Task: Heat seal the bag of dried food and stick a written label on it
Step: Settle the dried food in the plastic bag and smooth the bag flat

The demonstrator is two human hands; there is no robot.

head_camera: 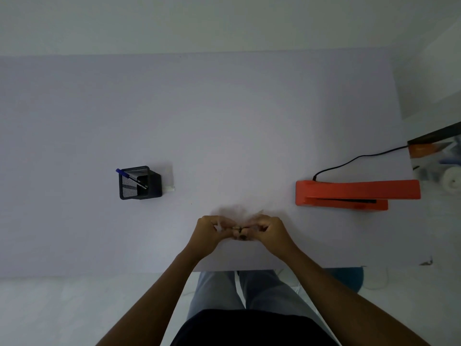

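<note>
My left hand (208,233) and my right hand (270,231) meet over the table's near edge, fingers pinched on a small clear bag of dried food (240,233). The bag is blurred and mostly hidden between the fingers; only dark bits of its contents show. An orange heat sealer (354,193) lies to the right, its black cord (354,159) running off to the right. On the left stands a black mesh pen holder (139,183) with a blue pen (131,179) in it. A small white label pad (169,188) peeks out beside the holder.
The pale table (224,121) ends at its near edge just behind my hands and at its right edge past the sealer. Blurred clutter (439,161) sits beyond the right edge. My legs show below the near edge.
</note>
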